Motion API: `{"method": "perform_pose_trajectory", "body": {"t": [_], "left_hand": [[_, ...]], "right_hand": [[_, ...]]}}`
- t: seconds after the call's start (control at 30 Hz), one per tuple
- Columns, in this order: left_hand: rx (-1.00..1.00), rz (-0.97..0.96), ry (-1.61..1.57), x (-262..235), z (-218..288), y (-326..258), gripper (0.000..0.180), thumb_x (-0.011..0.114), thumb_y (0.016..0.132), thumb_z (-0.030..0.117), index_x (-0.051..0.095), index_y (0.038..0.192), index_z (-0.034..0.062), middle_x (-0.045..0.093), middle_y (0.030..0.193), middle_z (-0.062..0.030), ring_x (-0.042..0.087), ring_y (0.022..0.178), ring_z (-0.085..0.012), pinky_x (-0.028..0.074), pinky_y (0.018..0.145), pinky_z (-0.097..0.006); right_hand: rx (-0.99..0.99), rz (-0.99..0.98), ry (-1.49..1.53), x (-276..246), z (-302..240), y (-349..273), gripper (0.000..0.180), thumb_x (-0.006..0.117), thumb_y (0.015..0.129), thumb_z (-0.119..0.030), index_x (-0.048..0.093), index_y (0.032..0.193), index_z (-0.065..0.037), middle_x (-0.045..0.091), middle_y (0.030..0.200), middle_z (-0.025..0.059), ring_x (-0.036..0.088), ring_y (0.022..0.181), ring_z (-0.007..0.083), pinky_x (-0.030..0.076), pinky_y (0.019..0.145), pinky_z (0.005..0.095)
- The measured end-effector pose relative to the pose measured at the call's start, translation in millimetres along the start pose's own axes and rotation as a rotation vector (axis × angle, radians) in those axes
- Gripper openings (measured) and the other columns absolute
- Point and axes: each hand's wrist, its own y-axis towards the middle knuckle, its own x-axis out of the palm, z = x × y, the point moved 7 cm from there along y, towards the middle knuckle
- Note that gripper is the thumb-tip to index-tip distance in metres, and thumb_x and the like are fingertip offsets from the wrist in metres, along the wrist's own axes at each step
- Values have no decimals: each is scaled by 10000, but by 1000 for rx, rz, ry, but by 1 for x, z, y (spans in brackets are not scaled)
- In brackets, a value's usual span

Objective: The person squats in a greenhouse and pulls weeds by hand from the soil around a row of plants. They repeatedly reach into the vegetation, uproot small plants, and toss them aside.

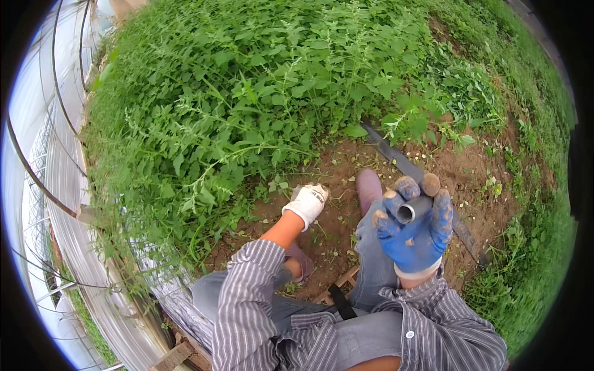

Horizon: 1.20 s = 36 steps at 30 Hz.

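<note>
Grey metal tool handle [413,210], hollow-ended, sits clamped in the blue-gloved right hand [416,230]; left hand's [307,203] grip unclear.

- A plastic greenhouse on a farm.
- Thick green weeds [260,86] grow far and left.
- Bare soil [470,179] lies near.
- Curved plastic wall [55,185] stands left.

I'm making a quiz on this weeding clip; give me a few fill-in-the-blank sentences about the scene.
The right hand wears a ____ glove.
It grips a grey ____ whose open end faces the camera.
The left hand, in a white glove, reaches down toward the ____ beside the weeds.
A black hose lies on the ground past the person's ____.

Missing words: blue; pipe; soil; shoe
</note>
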Motion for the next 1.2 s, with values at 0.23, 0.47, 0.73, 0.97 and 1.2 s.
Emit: {"method": "perform_pose_trajectory", "body": {"t": [0.23, 0.47, 0.73, 0.97, 1.2], "left_hand": [[-110, -22, 110, 37, -30, 94, 214, 481, 815, 129, 600, 993, 113, 559, 1095, -96, 557, 997, -250, 497, 752, -387], [-395, -228, -112, 76, -101, 153, 351, 395, 873, 100, 466, 1215, 76, 527, 1188, -165, 572, 1026, -287, 492, 816, -404], [-370, -216, 25, 114, -101, 150, 174, 541, 785, 124, 661, 910, 108, 666, 923, -95, 647, 851, -241, 516, 612, -383], [-411, -264, -132, 84, -87, 142, 213, 541, 777, 137, 652, 947, 72, 658, 937, -135, 641, 868, -274, 508, 682, -392], [-385, -258, -212, 88, -91, 126, 244, 507, 780, 150, 614, 968, 37, 643, 953, -177, 629, 873, -305, 497, 735, -376]], "right_hand": [[13, 207, -16, -27, -26, 9, 223, 422, 927, -374, 511, 1029, -196, 431, 865, 26, 400, 668, 130, 348, 629, 304], [-92, 258, -49, -38, -57, 16, 212, 420, 920, -337, 472, 891, -134, 450, 825, 84, 427, 533, 146, 379, 504, 319], [147, 202, -72, -37, -61, 24, 161, 483, 891, -276, 478, 775, -164, 427, 777, 47, 404, 607, 163, 348, 606, 311], [-13, 349, -173, -30, -65, 23, 207, 511, 883, -318, 454, 747, -172, 414, 769, 41, 404, 607, 163, 344, 605, 310], [-104, 371, 107, -47, -82, 2, 191, 519, 875, -286, 445, 735, -179, 409, 771, 41, 402, 637, 166, 331, 611, 306]]}}
